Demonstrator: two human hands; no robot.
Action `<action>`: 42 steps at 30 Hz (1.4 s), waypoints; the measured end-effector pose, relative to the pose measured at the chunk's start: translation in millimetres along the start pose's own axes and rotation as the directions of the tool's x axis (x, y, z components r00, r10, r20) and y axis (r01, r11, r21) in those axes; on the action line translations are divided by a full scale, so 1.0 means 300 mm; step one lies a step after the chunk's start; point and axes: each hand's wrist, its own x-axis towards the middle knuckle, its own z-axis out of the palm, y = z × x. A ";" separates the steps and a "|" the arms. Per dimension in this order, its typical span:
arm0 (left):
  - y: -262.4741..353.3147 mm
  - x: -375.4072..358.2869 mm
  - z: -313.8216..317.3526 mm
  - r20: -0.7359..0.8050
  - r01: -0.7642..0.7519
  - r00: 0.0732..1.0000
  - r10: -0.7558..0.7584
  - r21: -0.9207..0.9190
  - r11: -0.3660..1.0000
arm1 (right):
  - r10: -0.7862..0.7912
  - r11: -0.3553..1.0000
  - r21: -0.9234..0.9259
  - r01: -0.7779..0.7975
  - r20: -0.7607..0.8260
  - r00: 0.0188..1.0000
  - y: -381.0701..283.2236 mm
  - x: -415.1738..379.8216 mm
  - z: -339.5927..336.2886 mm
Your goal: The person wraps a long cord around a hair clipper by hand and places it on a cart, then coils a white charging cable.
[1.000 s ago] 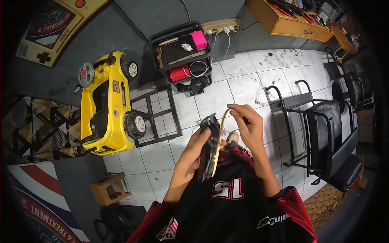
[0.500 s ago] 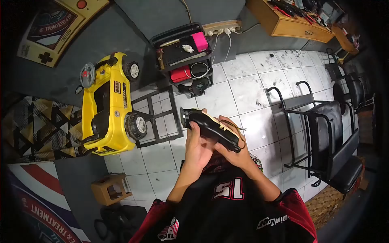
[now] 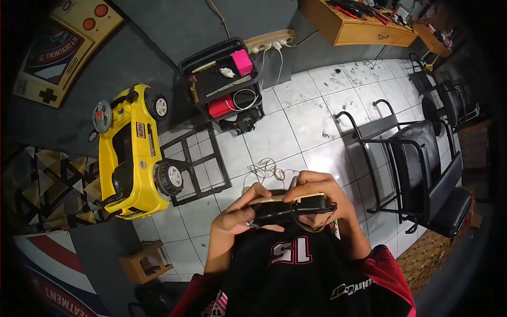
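Stood over a white tile floor (image 3: 303, 124), with a yellow toy car (image 3: 138, 179) leftward. Held the hair clipper (image 3: 274, 213) level before the shirt (image 3: 296, 288), pinched at one end with fingers of the left hand (image 3: 232, 217), gripped along the top with the right hand (image 3: 325, 191), probably for steadiness.

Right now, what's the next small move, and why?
Probably ease the dark loop aside with the right hand: it hangs at the right end of the black device, while the left hand holds the other end.
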 end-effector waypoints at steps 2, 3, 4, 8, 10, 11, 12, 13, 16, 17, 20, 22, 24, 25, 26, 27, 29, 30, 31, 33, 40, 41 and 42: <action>0.073 0.021 0.031 -0.031 0.112 0.994 -0.108 0.237 0.965 | -0.031 0.999 0.025 0.028 0.164 0.986 -0.028 0.011 -0.055; 0.104 0.047 0.037 0.076 0.148 0.969 -0.237 0.588 0.795 | 0.020 0.999 0.022 -0.026 0.260 0.965 -0.046 0.015 -0.072; 0.120 0.060 0.039 0.120 0.106 0.913 -0.390 0.853 0.511 | 0.020 0.999 0.023 -0.027 0.263 0.965 -0.048 0.021 -0.065; 0.018 0.114 0.031 0.236 0.197 0.877 -0.419 0.619 0.760 | -0.036 0.999 0.014 0.033 0.432 0.901 -0.079 0.047 -0.053; -0.009 0.114 0.039 0.242 0.181 0.911 -0.333 0.491 0.852 | -0.044 0.998 0.063 0.021 0.392 0.919 -0.083 0.056 -0.067; -0.017 0.111 0.042 0.229 0.152 0.942 -0.244 0.355 0.922 | -0.009 0.998 0.059 -0.016 0.395 0.919 -0.082 0.050 -0.075; -0.017 0.112 0.042 0.229 0.150 0.943 -0.242 0.356 0.923 | -0.010 0.998 0.059 -0.015 0.397 0.918 -0.076 0.049 -0.077; -0.016 0.115 0.042 0.150 0.200 0.950 -0.273 0.378 0.904 | -0.040 0.997 -0.051 0.064 0.376 0.926 -0.066 0.046 -0.079; -0.004 0.142 0.076 0.052 0.176 0.972 -0.229 0.485 0.857 | -0.073 0.983 -0.131 0.132 0.380 0.922 -0.090 0.063 -0.096; -0.002 0.141 0.063 0.087 0.116 0.977 -0.193 0.541 0.833 | -0.078 0.986 -0.103 0.128 0.395 0.915 -0.098 0.076 -0.105; 0.023 0.147 0.085 0.124 0.051 0.983 -0.137 0.532 0.845 | -0.034 0.982 0.185 -0.037 0.366 0.930 -0.016 0.061 -0.133; 0.038 0.147 0.090 0.068 0.088 0.988 -0.142 0.514 0.853 | -0.028 0.984 0.172 -0.036 0.357 0.934 0.011 0.062 -0.138; 0.032 0.141 0.077 0.053 0.063 0.993 -0.110 0.549 0.834 | -0.019 0.984 0.175 -0.043 0.340 0.940 0.025 0.069 -0.143; 0.037 0.136 0.071 0.062 0.052 0.992 -0.110 0.594 0.803 | -0.035 0.976 0.215 -0.033 0.303 0.952 0.023 0.077 -0.134; 0.041 0.132 0.069 0.070 0.041 0.991 -0.111 0.638 0.769 | -0.035 0.976 0.216 -0.034 0.306 0.952 0.033 0.072 -0.134; 0.037 0.132 0.091 0.061 0.033 0.995 -0.083 0.575 0.817 | 0.024 0.974 0.208 -0.090 0.301 0.953 0.055 0.063 -0.134; 0.031 0.129 0.095 0.014 0.009 1.000 -0.022 0.604 0.797 | 0.093 0.987 0.103 -0.123 0.257 0.962 0.075 0.054 -0.123; 0.030 0.125 0.096 -0.028 -0.008 0.999 0.033 0.631 0.776 | 0.092 0.987 0.105 -0.123 0.267 0.959 0.074 0.055 -0.118; 0.029 0.122 0.095 -0.031 -0.012 0.999 0.040 0.630 0.777 | 0.126 0.985 0.096 -0.146 0.184 0.975 0.073 0.055 -0.116; 0.027 0.121 0.090 -0.095 -0.008 0.991 0.093 0.661 0.750 | 0.122 0.992 0.002 -0.122 0.060 0.991 0.069 0.068 -0.118; 0.092 0.087 0.116 -0.297 0.017 0.911 0.285 0.720 0.694 | 0.255 0.960 -0.073 -0.269 -0.156 0.954 0.193 0.008 -0.074; 0.096 0.085 0.116 -0.327 0.005 0.876 0.353 0.740 0.672 | 0.250 0.962 -0.073 -0.262 -0.143 0.958 0.192 0.003 -0.069; 0.100 0.085 0.114 -0.352 -0.004 0.838 0.418 0.761 0.649 | 0.285 0.945 -0.124 -0.304 -0.151 0.947 0.178 0.005 -0.065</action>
